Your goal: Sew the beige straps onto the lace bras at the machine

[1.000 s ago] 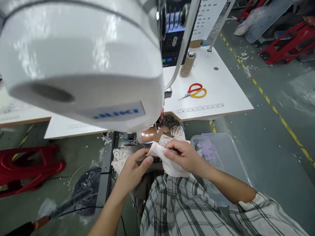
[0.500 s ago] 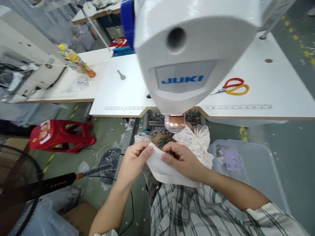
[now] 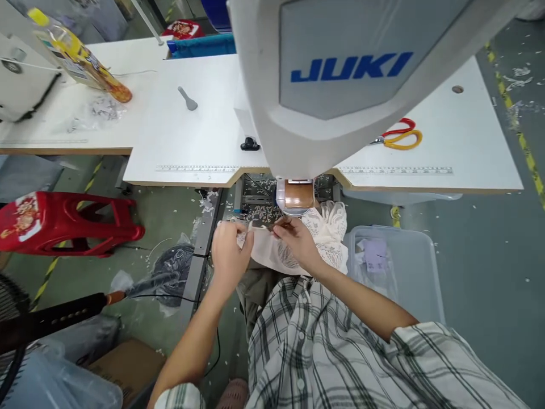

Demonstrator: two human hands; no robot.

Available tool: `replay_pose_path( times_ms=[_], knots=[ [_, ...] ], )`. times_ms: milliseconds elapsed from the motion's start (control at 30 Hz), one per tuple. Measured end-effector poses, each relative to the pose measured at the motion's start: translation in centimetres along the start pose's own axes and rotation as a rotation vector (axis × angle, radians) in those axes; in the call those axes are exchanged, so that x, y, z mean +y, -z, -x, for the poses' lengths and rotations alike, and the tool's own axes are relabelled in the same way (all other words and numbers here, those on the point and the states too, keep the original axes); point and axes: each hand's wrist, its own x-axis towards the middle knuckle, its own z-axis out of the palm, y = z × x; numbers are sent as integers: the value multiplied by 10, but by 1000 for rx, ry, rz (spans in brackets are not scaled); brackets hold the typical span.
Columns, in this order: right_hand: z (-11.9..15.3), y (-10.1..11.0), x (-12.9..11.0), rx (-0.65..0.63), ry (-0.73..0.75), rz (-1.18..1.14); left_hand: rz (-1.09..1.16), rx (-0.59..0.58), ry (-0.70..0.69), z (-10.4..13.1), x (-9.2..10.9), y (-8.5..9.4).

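Observation:
My left hand (image 3: 230, 247) is closed in a pinch on the upper left edge of a white lace garment (image 3: 272, 255). My right hand (image 3: 297, 241) pinches the same edge farther right, with the fabric stretched between the two. More of the garment, bunched white lace, lies to the right of my right hand. Just beyond my fingers sits the round end of the sewing machine arm with a copper-coloured plate (image 3: 299, 195). Above it looms the white JUKI sewing machine head (image 3: 315, 147). My fingertips are partly hidden.
Scissors with red and yellow handles (image 3: 402, 135) lie on the white table (image 3: 191, 136). A drink bottle (image 3: 80, 59) stands at the far left. On the floor are a red stool (image 3: 72, 224), a clear plastic bin (image 3: 409, 267) and a fan (image 3: 55, 318).
Both hands have moved forward, closer to the machine's round end, taking the fabric along. They have turned over the edge they hold. The view has shifted too.

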Motion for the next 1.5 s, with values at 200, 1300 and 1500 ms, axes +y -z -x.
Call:
replay_pose_path(
  times_ms=[200,1300,1500],
  knots=[
    [9,24,19,-24,440,656,317,-233,109,3,-8,-46],
    [-79,204,-133,353,605,1567,245,-220,104,4,28,-56],
    [-112,248,-220,118,154,1856,413,-321,205,7,43,-52]
  ],
)
